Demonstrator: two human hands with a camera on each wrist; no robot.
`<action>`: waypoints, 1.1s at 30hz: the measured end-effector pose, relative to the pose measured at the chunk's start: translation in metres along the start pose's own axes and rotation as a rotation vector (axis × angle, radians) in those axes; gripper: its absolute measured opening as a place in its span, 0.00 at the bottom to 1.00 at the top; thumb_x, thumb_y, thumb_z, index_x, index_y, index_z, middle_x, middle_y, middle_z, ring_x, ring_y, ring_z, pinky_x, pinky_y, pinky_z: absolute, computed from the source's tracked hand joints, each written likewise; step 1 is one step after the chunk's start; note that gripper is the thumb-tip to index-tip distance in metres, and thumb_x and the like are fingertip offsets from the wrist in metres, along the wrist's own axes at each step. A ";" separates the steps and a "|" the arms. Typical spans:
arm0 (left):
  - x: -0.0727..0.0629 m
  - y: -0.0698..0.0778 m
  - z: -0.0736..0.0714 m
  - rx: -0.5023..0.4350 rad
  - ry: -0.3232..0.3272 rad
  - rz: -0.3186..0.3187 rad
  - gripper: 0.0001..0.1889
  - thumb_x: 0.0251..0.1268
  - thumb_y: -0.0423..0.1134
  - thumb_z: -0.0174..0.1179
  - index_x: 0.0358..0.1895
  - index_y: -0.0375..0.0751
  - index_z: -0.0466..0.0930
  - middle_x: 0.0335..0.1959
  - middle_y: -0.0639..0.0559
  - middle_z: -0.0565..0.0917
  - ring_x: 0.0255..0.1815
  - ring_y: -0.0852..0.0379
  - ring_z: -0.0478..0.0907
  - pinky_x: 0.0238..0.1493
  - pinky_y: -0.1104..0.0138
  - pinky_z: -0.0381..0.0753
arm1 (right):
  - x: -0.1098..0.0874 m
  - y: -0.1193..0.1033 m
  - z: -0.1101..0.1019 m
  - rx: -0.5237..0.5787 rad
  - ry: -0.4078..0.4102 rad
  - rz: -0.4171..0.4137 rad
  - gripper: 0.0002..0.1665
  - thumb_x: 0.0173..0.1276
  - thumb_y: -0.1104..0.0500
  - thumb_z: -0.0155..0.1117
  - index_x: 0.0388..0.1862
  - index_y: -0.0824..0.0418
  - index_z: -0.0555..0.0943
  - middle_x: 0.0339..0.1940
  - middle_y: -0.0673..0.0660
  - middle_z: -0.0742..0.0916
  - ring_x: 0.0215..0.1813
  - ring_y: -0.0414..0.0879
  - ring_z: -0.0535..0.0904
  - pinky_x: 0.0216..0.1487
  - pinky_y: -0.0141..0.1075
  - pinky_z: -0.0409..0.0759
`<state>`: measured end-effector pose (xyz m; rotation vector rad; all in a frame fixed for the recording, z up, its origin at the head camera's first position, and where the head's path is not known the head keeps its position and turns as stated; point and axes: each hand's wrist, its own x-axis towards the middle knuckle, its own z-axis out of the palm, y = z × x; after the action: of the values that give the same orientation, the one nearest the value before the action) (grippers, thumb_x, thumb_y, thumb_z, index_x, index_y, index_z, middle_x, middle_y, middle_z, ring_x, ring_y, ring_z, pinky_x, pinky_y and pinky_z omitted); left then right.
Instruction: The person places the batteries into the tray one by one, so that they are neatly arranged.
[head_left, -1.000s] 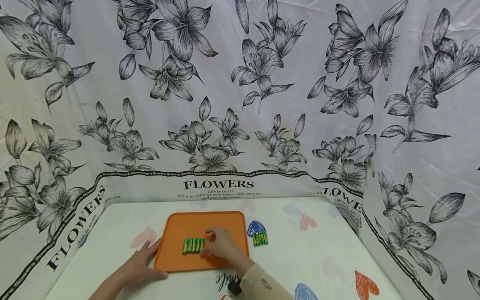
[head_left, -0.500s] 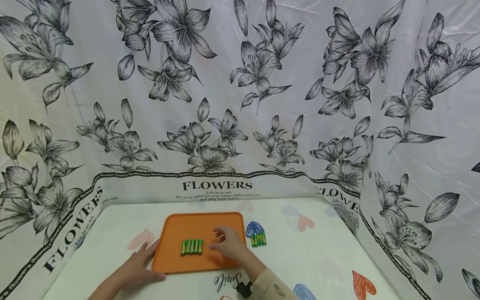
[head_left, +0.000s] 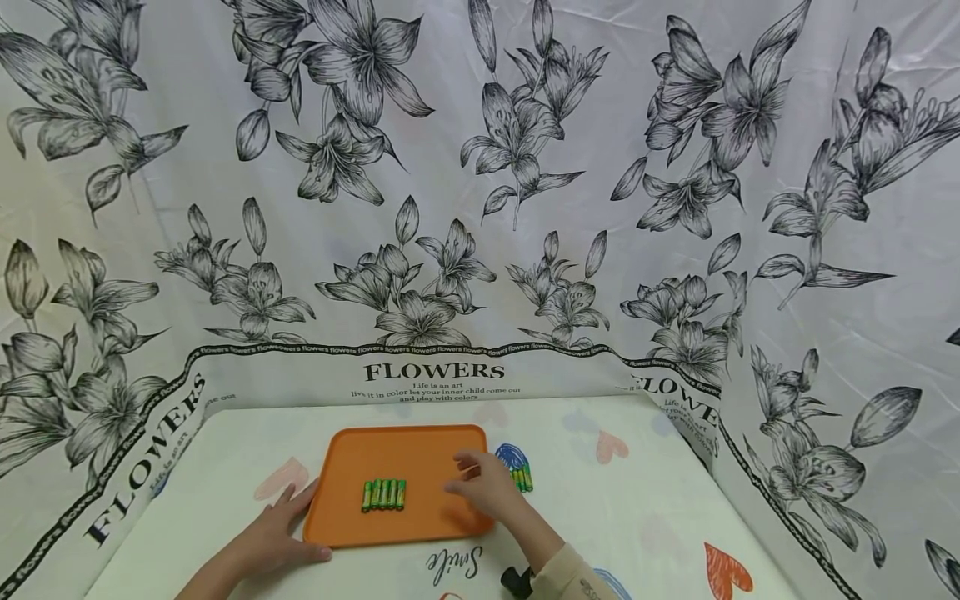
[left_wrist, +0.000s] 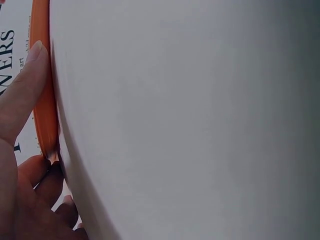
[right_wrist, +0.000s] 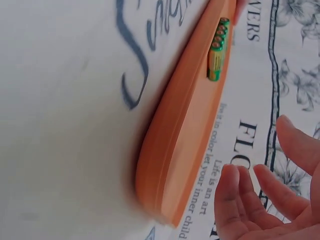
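An orange tray lies on the table, with several green batteries side by side in a row on it. My left hand holds the tray's near left corner; in the left wrist view its thumb lies along the orange side wall. My right hand hovers over the tray's right edge with its fingers apart and nothing between them, as the right wrist view also shows. Just beyond that hand, off the tray, sits a second group of green batteries, partly hidden behind it.
A white tablecloth printed with hearts covers the table. Flower-patterned curtains rise at the back and both sides. A small black object is at my right sleeve.
My right hand has drawn away from the battery row and moved right to the tray's edge, leaving the row in place. The left hand keeps its place on the tray.
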<state>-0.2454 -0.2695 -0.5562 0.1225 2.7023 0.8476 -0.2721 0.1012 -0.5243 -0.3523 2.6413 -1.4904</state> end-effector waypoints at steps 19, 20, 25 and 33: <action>-0.001 -0.001 0.001 0.010 0.015 0.000 0.64 0.41 0.66 0.76 0.81 0.45 0.53 0.77 0.19 0.48 0.71 0.10 0.47 0.61 0.21 0.55 | -0.012 0.024 -0.046 -0.052 0.090 -0.040 0.27 0.61 0.57 0.77 0.57 0.67 0.82 0.48 0.63 0.87 0.45 0.49 0.85 0.39 0.35 0.85; -0.001 -0.001 0.001 0.012 0.016 0.000 0.64 0.41 0.66 0.76 0.81 0.45 0.53 0.77 0.19 0.48 0.71 0.10 0.47 0.61 0.22 0.55 | -0.012 0.025 -0.048 -0.054 0.093 -0.037 0.28 0.61 0.56 0.78 0.57 0.66 0.82 0.48 0.63 0.87 0.44 0.49 0.85 0.39 0.34 0.84; -0.003 0.000 0.000 0.009 0.023 0.007 0.64 0.41 0.66 0.77 0.81 0.45 0.53 0.77 0.19 0.48 0.71 0.10 0.47 0.62 0.22 0.55 | -0.012 0.032 -0.062 -0.065 0.100 -0.008 0.29 0.60 0.57 0.78 0.59 0.65 0.81 0.52 0.64 0.87 0.46 0.49 0.84 0.40 0.36 0.86; -0.006 0.001 0.001 0.021 0.044 0.024 0.65 0.40 0.66 0.77 0.81 0.43 0.52 0.77 0.19 0.47 0.69 0.07 0.45 0.61 0.21 0.55 | -0.016 0.049 -0.087 -0.066 0.096 0.042 0.34 0.58 0.62 0.79 0.64 0.64 0.78 0.57 0.68 0.84 0.54 0.60 0.83 0.47 0.46 0.87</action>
<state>-0.2396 -0.2691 -0.5550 0.1432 2.7564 0.8379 -0.2808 0.2022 -0.5218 -0.2347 2.7591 -1.4455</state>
